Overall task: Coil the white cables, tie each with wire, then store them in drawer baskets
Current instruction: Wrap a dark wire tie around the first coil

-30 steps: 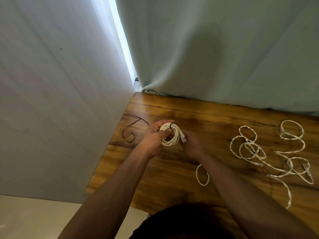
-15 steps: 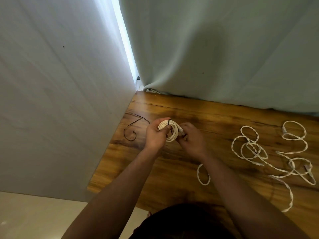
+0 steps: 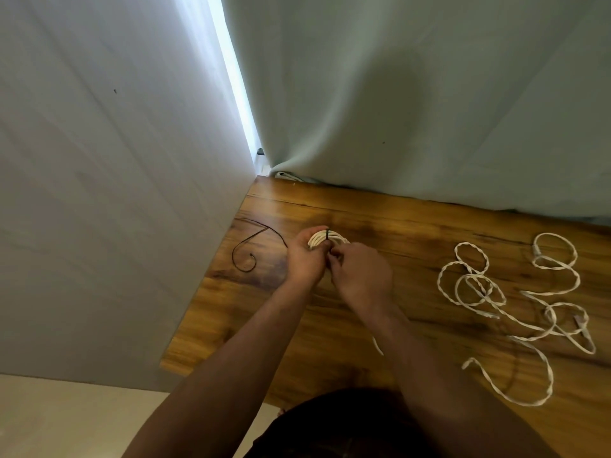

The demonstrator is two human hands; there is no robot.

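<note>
A coiled white cable (image 3: 322, 239) is held above the wooden table (image 3: 413, 246), with a dark wire tie (image 3: 327, 235) wrapped across its top. My left hand (image 3: 302, 259) grips the coil from the left. My right hand (image 3: 362, 276) is pressed against it from the right, fingertips pinching at the tie under the coil; most of the coil is hidden by both hands. Loose white cables (image 3: 476, 285) lie uncoiled on the table at the right. A loose dark wire (image 3: 246, 256) lies curled on the table to the left of my hands.
A grey wall (image 3: 115, 193) borders the table's left edge, and a pale curtain (image 3: 429, 110) hangs along its far edge. More white cable loops (image 3: 558, 259) sprawl toward the right edge. A short piece of white cable (image 3: 377, 346) shows under my right forearm.
My right hand has closed in from the coil's right side to its underside against my left hand. The coil has tilted so that only its top arc shows.
</note>
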